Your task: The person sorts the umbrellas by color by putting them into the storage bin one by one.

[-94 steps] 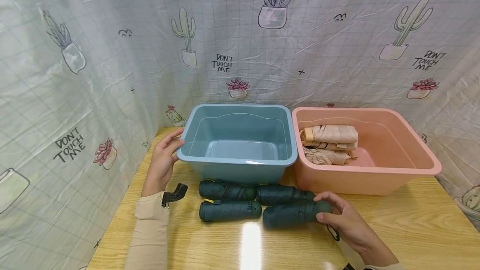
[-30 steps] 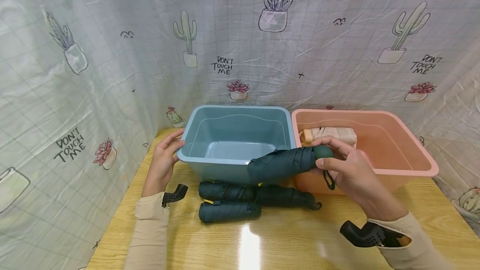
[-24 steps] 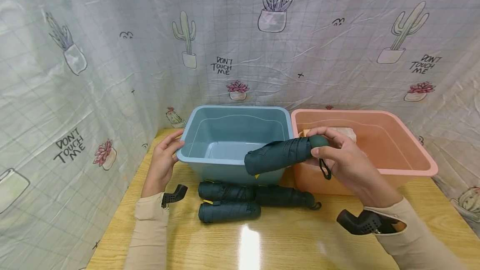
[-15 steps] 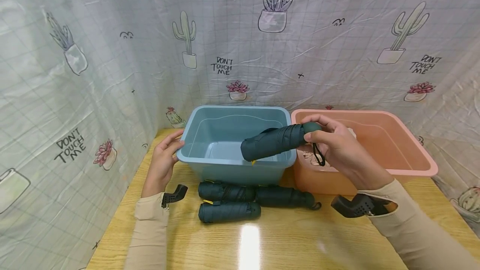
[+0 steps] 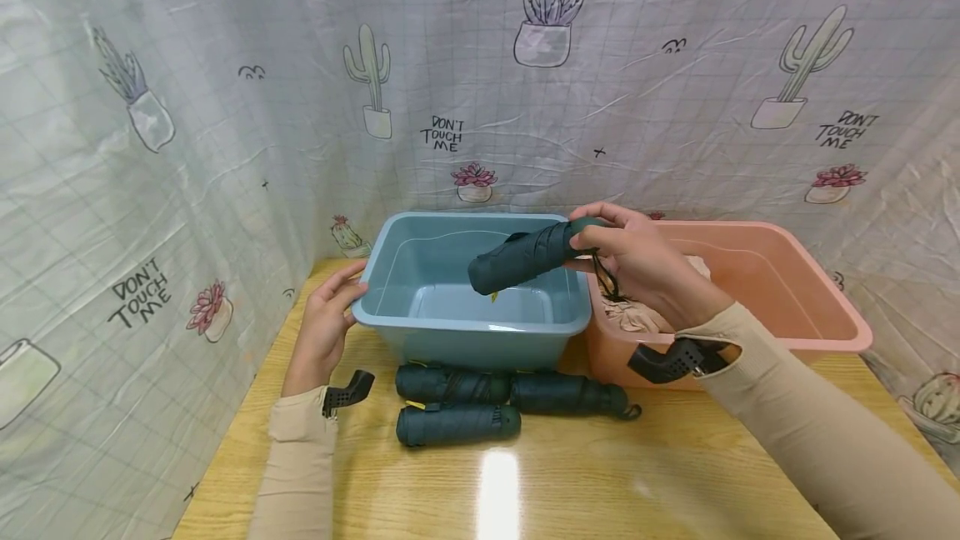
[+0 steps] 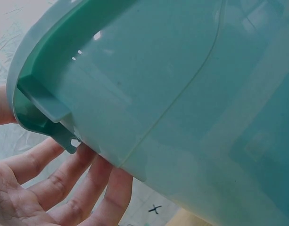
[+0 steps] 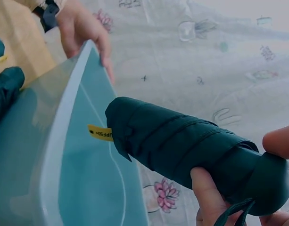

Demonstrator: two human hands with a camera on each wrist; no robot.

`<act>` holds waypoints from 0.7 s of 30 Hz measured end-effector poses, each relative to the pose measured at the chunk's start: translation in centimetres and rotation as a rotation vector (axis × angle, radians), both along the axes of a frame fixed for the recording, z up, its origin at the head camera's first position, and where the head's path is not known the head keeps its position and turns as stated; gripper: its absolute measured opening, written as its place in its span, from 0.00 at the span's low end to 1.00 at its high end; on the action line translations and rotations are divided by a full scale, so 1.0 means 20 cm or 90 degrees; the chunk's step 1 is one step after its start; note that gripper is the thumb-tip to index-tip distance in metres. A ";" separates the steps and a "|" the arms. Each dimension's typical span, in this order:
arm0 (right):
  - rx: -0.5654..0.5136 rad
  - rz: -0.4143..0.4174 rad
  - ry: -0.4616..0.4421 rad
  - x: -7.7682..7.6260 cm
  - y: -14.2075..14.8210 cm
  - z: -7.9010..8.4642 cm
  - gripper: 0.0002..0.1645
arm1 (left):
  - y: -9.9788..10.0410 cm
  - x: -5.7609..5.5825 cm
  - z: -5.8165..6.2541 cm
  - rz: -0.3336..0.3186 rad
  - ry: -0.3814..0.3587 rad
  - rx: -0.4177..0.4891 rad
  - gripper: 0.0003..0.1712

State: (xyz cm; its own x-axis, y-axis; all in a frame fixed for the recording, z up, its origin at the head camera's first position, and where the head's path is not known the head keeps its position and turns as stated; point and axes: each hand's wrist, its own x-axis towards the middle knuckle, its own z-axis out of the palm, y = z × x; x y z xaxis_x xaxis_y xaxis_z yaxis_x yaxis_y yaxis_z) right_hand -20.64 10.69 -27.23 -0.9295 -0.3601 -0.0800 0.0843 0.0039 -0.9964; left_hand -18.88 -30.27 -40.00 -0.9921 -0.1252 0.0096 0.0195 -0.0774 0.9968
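My right hand (image 5: 622, 252) grips the dark green cap end of a folded umbrella (image 5: 525, 258), which is tilted with its far end lower, above the inside of the blue plastic bin (image 5: 465, 325). A black wrist loop (image 5: 603, 273) hangs from the handle. In the right wrist view a yellow tag (image 7: 101, 133) sticks out at the umbrella's far end. My left hand (image 5: 326, 323) holds the bin's left side; in the left wrist view its fingers (image 6: 83, 179) press the outer wall below the rim and its thumb lies at the rim.
Three more dark green folded umbrellas, a back left one (image 5: 452, 383), a right one (image 5: 566, 394) and a front one (image 5: 457, 425), lie on the wooden table (image 5: 420, 490) before the bins. A pink bin (image 5: 795, 348) at right holds beige folded items (image 5: 637, 317). Patterned curtain (image 5: 285, 148) stands behind.
My right hand has picked up the front right umbrella from the table, raised it and carried it left over the blue bin. The left hand stays on the bin's side.
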 end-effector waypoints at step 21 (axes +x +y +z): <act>0.120 -0.029 -0.035 -0.33 -0.27 -0.06 0.20 | -0.01 0.00 -0.01 -0.004 0.010 0.010 0.28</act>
State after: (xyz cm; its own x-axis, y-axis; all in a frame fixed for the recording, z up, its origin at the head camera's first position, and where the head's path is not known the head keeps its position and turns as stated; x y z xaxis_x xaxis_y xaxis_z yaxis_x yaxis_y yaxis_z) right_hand -27.25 5.26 -28.44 -0.9370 -0.2914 -0.1926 0.1423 0.1851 -0.9724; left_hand -18.91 -30.41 -40.29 -0.9926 -0.1190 0.0230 0.0341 -0.0926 0.9951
